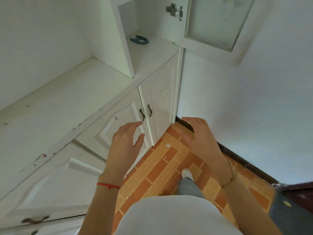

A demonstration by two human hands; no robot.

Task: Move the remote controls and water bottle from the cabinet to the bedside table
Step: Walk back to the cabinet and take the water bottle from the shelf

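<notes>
Where the white cabinet [101,102] fills the left and centre of the frame, its upper compartment [144,31] at top centre stands with the glass-paned door [215,21] swung out to the upper right; inside, on the compartment floor, lies one dark blue-grey curved object [139,40], kind not discernible. No remote control or water bottle shows anywhere in view. Broad open shelf [59,102], upper left to mid left: white, scuffed, with small dark and reddish marks. Lower double doors [149,112], centre: closed, two dark handles [145,111] side by side at the seam. Left hand [126,141], centre: fingers extended and relaxed, grasping nothing, tips just beside the left door handle; red string at the wrist. Right hand [199,133], right of centre: fingers loosely spread, grasping nothing, hanging over the cabinet's lower right corner near the dark skirting [245,160]. Orange brick-pattern floor [162,167], lower centre, runs between cabinet front and white wall [254,99]; one foot in a white shoe [187,173] stands on it.
</notes>
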